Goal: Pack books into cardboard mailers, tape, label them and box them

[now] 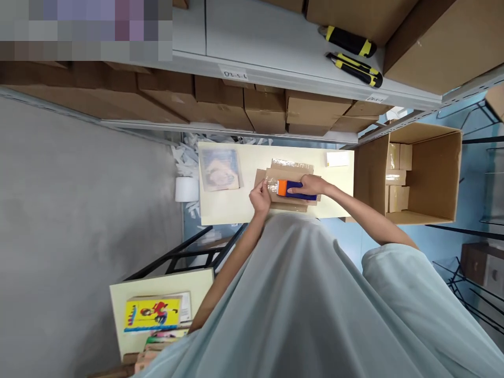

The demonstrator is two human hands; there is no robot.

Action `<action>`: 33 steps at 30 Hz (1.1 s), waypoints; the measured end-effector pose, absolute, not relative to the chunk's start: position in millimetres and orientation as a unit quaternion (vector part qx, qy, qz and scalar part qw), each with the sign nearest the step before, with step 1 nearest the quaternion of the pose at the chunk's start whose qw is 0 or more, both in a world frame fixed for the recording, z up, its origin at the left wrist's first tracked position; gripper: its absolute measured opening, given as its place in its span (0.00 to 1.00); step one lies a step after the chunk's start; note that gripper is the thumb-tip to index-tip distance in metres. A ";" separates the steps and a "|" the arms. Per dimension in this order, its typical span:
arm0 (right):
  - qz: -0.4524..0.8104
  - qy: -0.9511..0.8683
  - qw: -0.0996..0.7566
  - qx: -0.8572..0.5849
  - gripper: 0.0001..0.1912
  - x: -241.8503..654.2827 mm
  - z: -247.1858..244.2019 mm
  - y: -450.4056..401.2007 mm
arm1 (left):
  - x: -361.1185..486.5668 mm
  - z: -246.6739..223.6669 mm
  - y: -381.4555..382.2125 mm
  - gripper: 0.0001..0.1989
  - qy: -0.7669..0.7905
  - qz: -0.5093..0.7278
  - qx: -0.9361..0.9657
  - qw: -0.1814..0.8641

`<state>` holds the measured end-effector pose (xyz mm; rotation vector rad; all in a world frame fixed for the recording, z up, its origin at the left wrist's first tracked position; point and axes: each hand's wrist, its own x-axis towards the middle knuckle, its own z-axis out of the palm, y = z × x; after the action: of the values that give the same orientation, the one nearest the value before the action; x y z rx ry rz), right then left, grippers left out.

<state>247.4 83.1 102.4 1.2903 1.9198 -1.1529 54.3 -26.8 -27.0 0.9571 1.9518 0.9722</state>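
Note:
A flat piece of brown cardboard (pixel 274 201) with side flaps lies on the pale yellow table (pixel 232 210) in front of me. Clear tape (pixel 272 185) shines near its left edge. My right hand (pixel 313 185) is wrapped round a dark blue and orange tape dispenser (pixel 282 187) that rests over the cardboard. At the cardboard's left edge, my left hand (pixel 260 197) is closed in a pinch on that edge or the tape there; the hand hides which.
A plastic-wrapped item (pixel 220 169) lies at the table's left, and a small white box (pixel 337 159) at its right. An open carton (pixel 423 178) holding small boxes stands right. Two cutters (pixel 350 42) lie on the shelf (pixel 275 37) ahead. Books (pixel 153 313) lie lower left.

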 end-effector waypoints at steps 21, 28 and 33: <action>-0.566 0.615 0.283 0.470 0.38 460.5 112.7 87.5 | 60.1 -51.3 -19.1 0.21 0.802 0.387 0.320 0.324; -0.490 0.637 0.310 0.508 0.29 442.4 88.5 80.4 | 68.5 -45.0 -15.8 0.23 0.814 0.364 0.320 0.319; -0.384 0.662 0.308 0.566 0.20 398.1 60.6 60.0 | 73.1 -40.8 -20.1 0.23 0.804 0.361 0.346 0.322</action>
<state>398.1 60.0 60.6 1.4955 1.7503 -1.0160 73.1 -20.1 -40.8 0.9080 2.1110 0.9479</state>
